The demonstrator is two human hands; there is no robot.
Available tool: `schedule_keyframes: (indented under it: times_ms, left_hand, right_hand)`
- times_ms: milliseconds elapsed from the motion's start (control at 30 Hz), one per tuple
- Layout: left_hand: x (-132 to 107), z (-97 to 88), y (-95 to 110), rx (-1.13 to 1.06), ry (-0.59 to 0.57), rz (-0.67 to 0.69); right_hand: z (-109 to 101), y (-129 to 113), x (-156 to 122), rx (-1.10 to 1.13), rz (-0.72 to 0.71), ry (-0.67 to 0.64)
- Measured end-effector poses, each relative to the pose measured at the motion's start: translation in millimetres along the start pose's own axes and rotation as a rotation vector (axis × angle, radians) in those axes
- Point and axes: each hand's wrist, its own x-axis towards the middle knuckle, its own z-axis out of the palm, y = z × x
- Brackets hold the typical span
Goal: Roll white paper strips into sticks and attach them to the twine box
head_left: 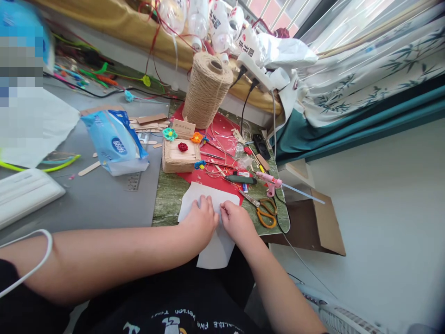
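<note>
The point to note is how the plain white, long paper sheet (218, 243) lies to the two hands: it is directly beneath and between them, with its long axis running roughly from 12 to 6 o'clock as the seated person faces. Its 12 o'clock end rests on the green wood-grain tabletop (165, 204) and overlaps a flat red sheet (187, 177); its 6 o'clock end extends past the table edge over the lap.

The left hand (200, 221) enters from 8 o'clock and lies across the paper, fingers extended towards 1 o'clock, pressing rather than gripping, as I judge it. The right hand (236, 220) enters from 5 o'clock, at the paper's 3 o'clock side, fingers curled and thumb near the forefinger. Whether it pinches the paper or anything small, I cannot tell. Neither hand is plainly nearer, though the left covers more of the surface.

Scissors with orange looped handles (266, 213) lie at 3 o'clock from the right hand, close by. A twine-wrapped rectangular box with flowers on top (181, 164) stands at 11 o'clock, clear of both hands.
</note>
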Motion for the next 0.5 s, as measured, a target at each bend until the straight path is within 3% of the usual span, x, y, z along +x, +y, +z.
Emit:
schedule_keyframes:
  times_ms: [267, 500]
  left_hand:
    - [-1, 3.7, -1, 0.015, 0.030, 0.008]
    - [-3, 1.4, -1, 0.020, 0.032, 0.005]
  right_hand:
    - [-28, 3, -5, -0.070, -0.051, -0.212]
    - [-31, -3, 3, -0.198, -0.114, -0.304]
